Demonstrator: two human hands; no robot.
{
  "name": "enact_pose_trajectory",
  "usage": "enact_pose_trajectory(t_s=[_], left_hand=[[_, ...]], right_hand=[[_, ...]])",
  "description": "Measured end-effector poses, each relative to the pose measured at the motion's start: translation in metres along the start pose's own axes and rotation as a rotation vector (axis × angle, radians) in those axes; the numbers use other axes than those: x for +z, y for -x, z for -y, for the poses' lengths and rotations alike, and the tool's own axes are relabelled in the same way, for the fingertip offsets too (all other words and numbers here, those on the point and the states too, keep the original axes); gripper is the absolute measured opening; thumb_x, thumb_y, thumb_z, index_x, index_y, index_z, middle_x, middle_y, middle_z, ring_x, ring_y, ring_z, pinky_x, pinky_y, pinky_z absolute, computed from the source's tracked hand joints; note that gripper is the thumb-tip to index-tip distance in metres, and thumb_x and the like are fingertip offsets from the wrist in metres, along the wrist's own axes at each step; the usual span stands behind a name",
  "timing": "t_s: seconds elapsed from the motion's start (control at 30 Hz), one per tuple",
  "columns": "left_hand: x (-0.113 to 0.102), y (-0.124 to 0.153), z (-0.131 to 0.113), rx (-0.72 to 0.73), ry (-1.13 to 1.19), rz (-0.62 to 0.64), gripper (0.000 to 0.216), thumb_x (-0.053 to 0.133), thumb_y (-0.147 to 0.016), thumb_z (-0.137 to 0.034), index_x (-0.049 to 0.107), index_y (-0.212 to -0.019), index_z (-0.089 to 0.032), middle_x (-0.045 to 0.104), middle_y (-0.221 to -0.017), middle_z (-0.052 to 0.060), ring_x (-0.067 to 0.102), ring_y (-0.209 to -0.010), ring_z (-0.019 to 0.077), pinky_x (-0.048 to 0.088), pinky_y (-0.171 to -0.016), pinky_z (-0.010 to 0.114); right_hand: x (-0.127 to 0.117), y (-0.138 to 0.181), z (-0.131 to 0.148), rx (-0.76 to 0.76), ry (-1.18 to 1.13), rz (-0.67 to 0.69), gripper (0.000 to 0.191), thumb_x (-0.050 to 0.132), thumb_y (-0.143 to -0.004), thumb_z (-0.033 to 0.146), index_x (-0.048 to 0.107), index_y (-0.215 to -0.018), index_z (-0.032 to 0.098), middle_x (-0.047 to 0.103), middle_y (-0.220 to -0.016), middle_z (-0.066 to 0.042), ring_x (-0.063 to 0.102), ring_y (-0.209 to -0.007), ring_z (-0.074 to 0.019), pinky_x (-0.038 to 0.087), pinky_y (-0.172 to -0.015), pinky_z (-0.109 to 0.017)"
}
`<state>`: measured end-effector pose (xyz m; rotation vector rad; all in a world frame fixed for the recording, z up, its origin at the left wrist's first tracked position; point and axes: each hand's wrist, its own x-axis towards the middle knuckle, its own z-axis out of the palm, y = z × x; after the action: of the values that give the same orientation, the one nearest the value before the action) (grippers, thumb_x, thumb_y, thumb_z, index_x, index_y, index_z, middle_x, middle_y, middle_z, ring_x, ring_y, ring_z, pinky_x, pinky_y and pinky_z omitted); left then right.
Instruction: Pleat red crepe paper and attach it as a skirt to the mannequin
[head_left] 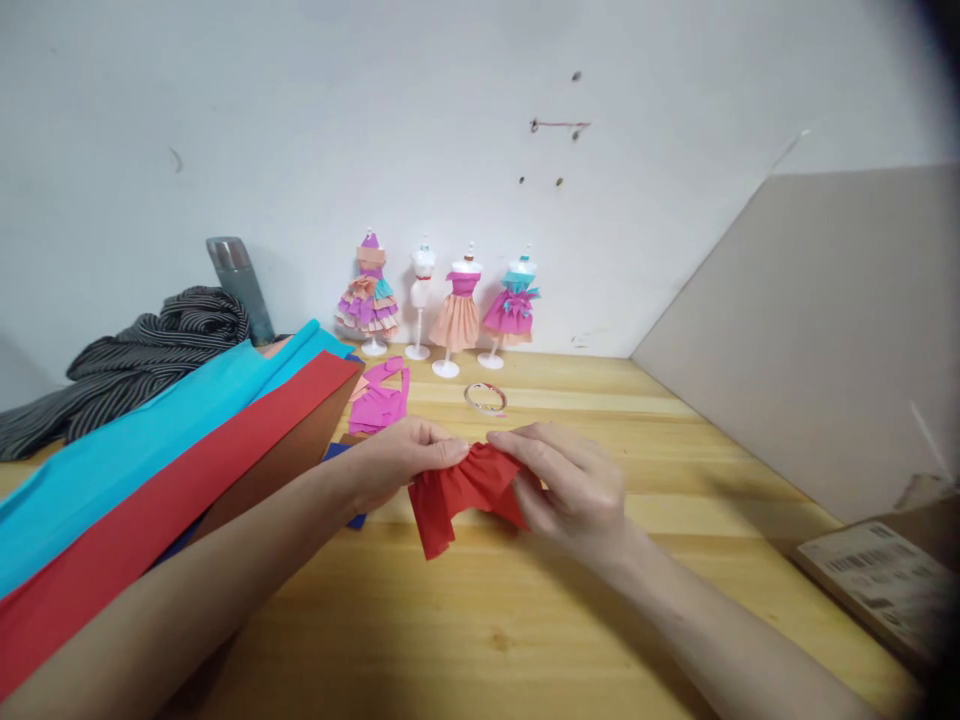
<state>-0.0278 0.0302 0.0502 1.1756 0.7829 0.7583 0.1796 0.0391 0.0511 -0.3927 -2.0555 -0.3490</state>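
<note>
Wooden table (525, 620), crepe paper sheets in cyan (135, 450) and red (150, 520) lying at left. Four mini mannequins (442, 305) in paper dresses stand along the wall, tape roll (486, 398) just in front. Left hand (397, 462) and right hand (570, 490) meet above the table centre, fingers pinched together on the gathered top edge of a red paper piece (461, 497), thumbs on top. Paper hangs between the hands, lower corner near the tabletop.

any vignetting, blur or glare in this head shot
Head view: dark vignette in the right corners, blurring the cardboard box; soft, even light, no glare; faint shadows under both hands holding the sharp red pleated paper; wide-angle stretch at the edges.
</note>
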Motion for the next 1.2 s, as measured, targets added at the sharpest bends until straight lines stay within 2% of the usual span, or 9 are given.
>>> enact_pose_trajectory(t_s=[0.17, 0.27, 0.37, 0.47, 0.57, 0.67, 0.8, 0.93, 1.2], left_hand=[[0.001, 0.0, 0.001, -0.021, 0.049, -0.025, 0.052, 0.082, -0.061, -0.06, 0.066, -0.067, -0.01, 0.064, -0.059, 0.002, 0.055, -0.053, 0.0096, 0.041, -0.051, 0.02], [0.004, -0.001, 0.003, -0.041, 0.048, -0.012, 0.054, 0.082, -0.061, -0.061, 0.066, -0.067, -0.009, 0.065, -0.06, 0.004, 0.056, -0.054, 0.0104, 0.041, -0.054, 0.021], [0.007, -0.002, 0.005, -0.064, 0.072, 0.018, 0.054, 0.082, -0.06, -0.061, 0.066, -0.064, -0.01, 0.063, -0.058, 0.003, 0.053, -0.053, 0.0097, 0.04, -0.053, 0.021], [0.01, -0.003, 0.007, -0.082, 0.112, 0.006, 0.051, 0.084, -0.06, -0.058, 0.066, -0.068, -0.011, 0.065, -0.063, 0.003, 0.055, -0.057, 0.0103, 0.04, -0.055, 0.021], [0.01, -0.003, 0.008, -0.083, 0.095, -0.022, 0.045, 0.085, -0.062, -0.051, 0.066, -0.07, -0.011, 0.063, -0.064, 0.001, 0.053, -0.057, 0.0095, 0.038, -0.055, 0.021], [0.011, -0.002, 0.008, -0.079, 0.086, -0.007, 0.047, 0.082, -0.064, -0.052, 0.059, -0.062, -0.011, 0.054, -0.054, -0.002, 0.043, -0.049, 0.0066, 0.031, -0.049, 0.02], [0.014, 0.0, 0.007, -0.104, 0.087, 0.089, 0.053, 0.074, -0.069, -0.062, 0.057, -0.062, -0.013, 0.057, -0.052, 0.0, 0.048, -0.047, 0.0086, 0.036, -0.048, 0.021], [0.017, 0.001, 0.007, -0.096, 0.092, 0.093, 0.056, 0.074, -0.066, -0.067, 0.057, -0.061, -0.013, 0.057, -0.05, 0.0, 0.049, -0.045, 0.009, 0.037, -0.048, 0.021], [0.008, 0.0, 0.004, -0.068, 0.1, 0.132, 0.052, 0.08, -0.064, -0.061, 0.063, -0.064, -0.012, 0.061, -0.057, 0.001, 0.051, -0.05, 0.0086, 0.037, -0.05, 0.02]], right_hand=[[-0.003, -0.006, 0.004, -0.022, -0.036, 0.126, 0.047, 0.052, -0.079, 0.009, 0.055, -0.126, 0.014, 0.066, -0.101, -0.016, 0.065, -0.087, -0.0253, 0.055, -0.07, -0.038], [-0.002, -0.004, 0.006, -0.081, 0.036, 0.094, 0.035, 0.054, -0.081, 0.009, 0.061, -0.115, 0.016, 0.065, -0.079, -0.008, 0.059, -0.065, -0.0197, 0.048, -0.056, -0.032], [-0.001, 0.0, 0.01, -0.012, 0.042, 0.047, 0.027, 0.052, -0.082, 0.006, 0.064, -0.104, 0.018, 0.059, -0.066, -0.003, 0.052, -0.054, -0.0158, 0.04, -0.049, -0.028], [-0.002, -0.001, 0.012, 0.044, -0.038, 0.077, 0.035, 0.051, -0.08, 0.007, 0.061, -0.112, 0.017, 0.064, -0.081, -0.008, 0.059, -0.067, -0.019, 0.046, -0.058, -0.031], [-0.002, -0.006, 0.012, -0.06, -0.042, 0.133, 0.038, 0.053, -0.079, 0.007, 0.059, -0.116, 0.016, 0.065, -0.098, -0.013, 0.061, -0.084, -0.0242, 0.048, -0.069, -0.037], [-0.001, -0.005, 0.014, -0.132, -0.028, 0.119, 0.025, 0.054, -0.08, 0.004, 0.061, -0.099, 0.017, 0.065, -0.088, -0.01, 0.058, -0.077, -0.0223, 0.044, -0.066, -0.036], [0.001, 0.0, 0.018, -0.035, -0.061, 0.055, 0.02, 0.054, -0.08, 0.003, 0.059, -0.093, 0.018, 0.062, -0.078, -0.007, 0.053, -0.067, -0.0187, 0.04, -0.06, -0.034], [-0.001, -0.001, 0.024, 0.095, -0.113, 0.054, 0.019, 0.052, -0.082, 0.006, 0.06, -0.094, 0.019, 0.062, -0.076, -0.005, 0.055, -0.065, -0.018, 0.043, -0.059, -0.032], [-0.022, -0.014, 0.02, 0.206, -0.378, 0.047, 0.018, 0.053, -0.089, 0.02, 0.064, -0.103, 0.02, 0.066, -0.083, -0.008, 0.063, -0.073, -0.0226, 0.052, -0.064, -0.037]])
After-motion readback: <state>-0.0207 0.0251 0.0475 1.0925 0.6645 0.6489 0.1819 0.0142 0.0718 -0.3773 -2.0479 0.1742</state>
